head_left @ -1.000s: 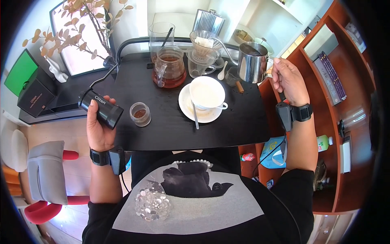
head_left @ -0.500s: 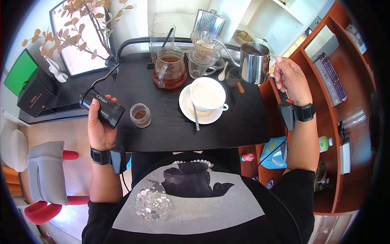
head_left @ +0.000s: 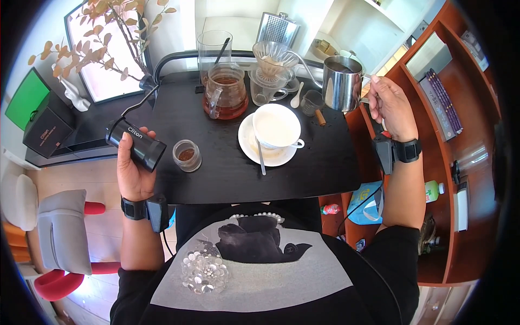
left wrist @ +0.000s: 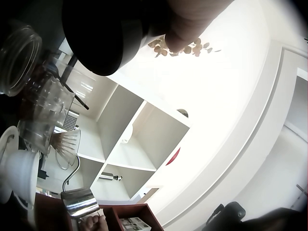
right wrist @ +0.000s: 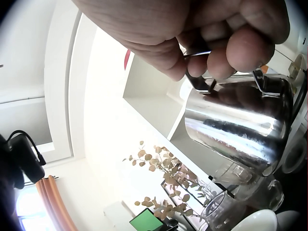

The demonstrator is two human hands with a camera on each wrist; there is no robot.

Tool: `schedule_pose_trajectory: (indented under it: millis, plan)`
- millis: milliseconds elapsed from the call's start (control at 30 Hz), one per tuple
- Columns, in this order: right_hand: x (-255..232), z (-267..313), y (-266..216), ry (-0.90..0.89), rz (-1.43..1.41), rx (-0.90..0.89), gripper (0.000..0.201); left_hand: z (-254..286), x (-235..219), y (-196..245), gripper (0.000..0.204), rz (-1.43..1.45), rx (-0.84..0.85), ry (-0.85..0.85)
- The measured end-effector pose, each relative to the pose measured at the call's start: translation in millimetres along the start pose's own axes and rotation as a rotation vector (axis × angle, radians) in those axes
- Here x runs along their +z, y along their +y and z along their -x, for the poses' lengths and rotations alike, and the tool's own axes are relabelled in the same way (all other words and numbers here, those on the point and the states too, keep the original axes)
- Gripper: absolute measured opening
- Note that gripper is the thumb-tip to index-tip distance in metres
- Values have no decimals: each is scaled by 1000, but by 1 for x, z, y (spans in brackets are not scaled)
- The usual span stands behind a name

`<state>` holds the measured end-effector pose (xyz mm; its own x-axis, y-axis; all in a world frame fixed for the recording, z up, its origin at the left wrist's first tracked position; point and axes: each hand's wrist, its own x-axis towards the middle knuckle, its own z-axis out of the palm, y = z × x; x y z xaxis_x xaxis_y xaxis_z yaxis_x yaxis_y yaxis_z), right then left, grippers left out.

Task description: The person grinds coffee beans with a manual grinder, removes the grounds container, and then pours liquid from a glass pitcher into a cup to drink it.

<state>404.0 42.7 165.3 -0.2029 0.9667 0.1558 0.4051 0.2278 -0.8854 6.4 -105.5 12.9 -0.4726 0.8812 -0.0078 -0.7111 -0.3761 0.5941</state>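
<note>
My left hand (head_left: 134, 176) grips a black hand coffee grinder (head_left: 136, 145), tilted, its crank pointing up and away. Right of it, a small glass jar (head_left: 187, 157) holds brown grounds. At the right, my right hand (head_left: 391, 107) holds a steel gooseneck kettle (head_left: 342, 89) by its handle; the right wrist view shows curled fingers (right wrist: 245, 50) around that handle. The kettle's spout reaches the rim of a ribbed dripper (head_left: 272, 60) on a glass server (head_left: 261, 93), with a tan filter inside. Dark liquid shows in the kettle.
A glass carafe (head_left: 225, 97) of reddish-brown liquid stands left of the server, before a tall glass (head_left: 208, 46). A white cup (head_left: 276, 127) sits on a saucer (head_left: 249, 153) with a metal spoon (head_left: 261, 160). A small glass (head_left: 310, 100) and pale spoon (head_left: 297, 96) lie near the kettle.
The kettle and my right hand have shifted slightly to the right. The dripper's inside looks tan now, whiter a second ago. My left hand and the grinder have barely moved.
</note>
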Motion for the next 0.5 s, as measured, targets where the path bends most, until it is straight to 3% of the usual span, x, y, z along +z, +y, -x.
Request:
schedule_pose_trajectory:
  millis: [500]
  plan:
    - [2,3,-2,-2,-29,13,33,2,-2,2,32,-6,14,6]
